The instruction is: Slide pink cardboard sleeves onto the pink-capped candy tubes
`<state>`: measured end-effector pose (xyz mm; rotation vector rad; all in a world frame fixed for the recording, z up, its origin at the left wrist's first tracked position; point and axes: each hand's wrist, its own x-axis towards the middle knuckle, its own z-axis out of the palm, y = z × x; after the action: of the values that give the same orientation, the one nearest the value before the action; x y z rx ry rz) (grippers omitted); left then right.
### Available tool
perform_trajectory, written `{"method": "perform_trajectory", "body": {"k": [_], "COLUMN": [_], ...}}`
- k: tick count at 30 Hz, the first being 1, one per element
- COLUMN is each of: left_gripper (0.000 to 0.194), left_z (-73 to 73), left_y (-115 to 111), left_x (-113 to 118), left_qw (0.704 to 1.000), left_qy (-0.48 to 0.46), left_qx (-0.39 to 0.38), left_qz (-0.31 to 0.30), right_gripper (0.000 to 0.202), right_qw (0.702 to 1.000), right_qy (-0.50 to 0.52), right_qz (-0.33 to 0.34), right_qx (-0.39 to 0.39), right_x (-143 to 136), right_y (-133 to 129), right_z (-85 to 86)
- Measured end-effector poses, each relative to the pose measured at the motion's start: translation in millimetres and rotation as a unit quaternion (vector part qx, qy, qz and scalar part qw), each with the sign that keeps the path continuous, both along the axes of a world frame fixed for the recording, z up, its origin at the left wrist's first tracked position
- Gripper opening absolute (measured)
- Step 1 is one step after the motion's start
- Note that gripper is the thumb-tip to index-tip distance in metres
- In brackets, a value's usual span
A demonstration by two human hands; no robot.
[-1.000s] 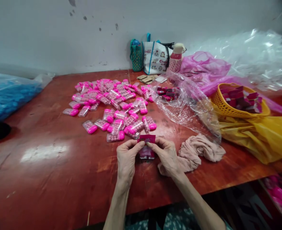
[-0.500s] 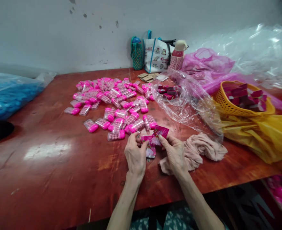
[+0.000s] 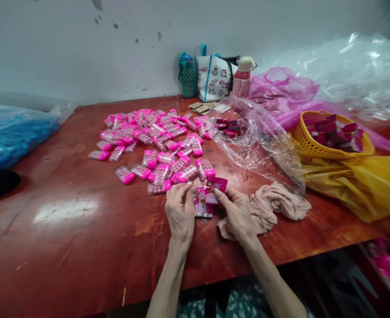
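Note:
My right hand pinches a magenta printed card sleeve between thumb and fingers, holding it tilted above the table. Close on its left, my left hand has thumb and fingers closed beside the sleeve. What those fingers grip, if anything, is hidden. Below the held sleeve more magenta printed card shows, with a pale lower edge. Just beyond both hands lie many clear candy boxes with bright pink caps and pink balls inside, heaped further back. A crumpled beige cloth lies right of my right hand.
At right, a yellow basket of dark magenta cards stands on yellow plastic. A clear plastic bag with more cards lies left of it. Bags and a bottle stand by the wall. Blue items in plastic lie far left.
The sleeve in my right hand now shows flatter and fuller towards me. My left fingers have shifted slightly left, off its near face. The whole view has moved a little.

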<state>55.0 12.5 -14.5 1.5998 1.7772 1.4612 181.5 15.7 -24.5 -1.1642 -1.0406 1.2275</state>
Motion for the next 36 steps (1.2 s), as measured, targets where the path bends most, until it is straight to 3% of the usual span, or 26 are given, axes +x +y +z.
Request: {"method": "perform_trajectory", "body": {"k": [4, 7, 10, 15, 22, 26, 30, 33, 36], "left_gripper": [0.021, 0.012, 0.006, 0.005, 0.016, 0.02, 0.021, 0.02, 0.017], "left_z": [7.4, 8.2, 8.8, 15.0, 17.9, 19.2, 22.0, 22.1, 21.3], "left_y": [-3.7, -7.2, -9.9, -13.9, -16.8, -16.7, -18.5, -20.3, -22.1], "left_x": [4.8, 8.8, 8.0, 0.8, -2.5, -9.1, -12.6, -10.6, -9.5], "left_qw": [0.982, 0.926, 0.881, 0.864, 0.803, 0.802, 0.798, 0.789, 0.804], "left_qy": [-0.163, -0.35, -0.453, -0.482, -0.573, -0.573, -0.579, -0.588, -0.568], "left_qx": [-0.025, -0.078, -0.096, -0.11, -0.151, -0.158, -0.156, -0.16, -0.153], "left_qz": [-0.088, -0.116, -0.096, -0.091, -0.06, -0.055, -0.062, -0.081, -0.085], "right_gripper": [0.019, 0.014, 0.014, 0.009, 0.02, 0.008, 0.021, 0.004, 0.013], "right_qw": [0.998, 0.99, 0.978, 0.98, 0.962, 0.968, 0.982, 0.982, 0.977], "right_qy": [-0.046, -0.117, -0.163, -0.148, -0.232, -0.215, -0.16, -0.14, -0.162], "right_qz": [0.03, 0.064, 0.108, 0.127, 0.103, 0.106, 0.101, 0.118, 0.118], "right_qx": [0.013, 0.047, 0.066, 0.041, 0.097, 0.066, 0.026, 0.055, 0.075], "right_x": [-2.1, -1.9, -2.6, -12.4, -20.2, -15.5, -16.1, -19.0, -18.5], "right_y": [-7.9, -14.0, -18.8, -26.1, -34.2, -36.8, -36.6, -35.5, -34.4], "right_z": [9.4, 20.2, 29.2, 29.4, 30.7, 36.7, 35.7, 34.5, 34.3]}}
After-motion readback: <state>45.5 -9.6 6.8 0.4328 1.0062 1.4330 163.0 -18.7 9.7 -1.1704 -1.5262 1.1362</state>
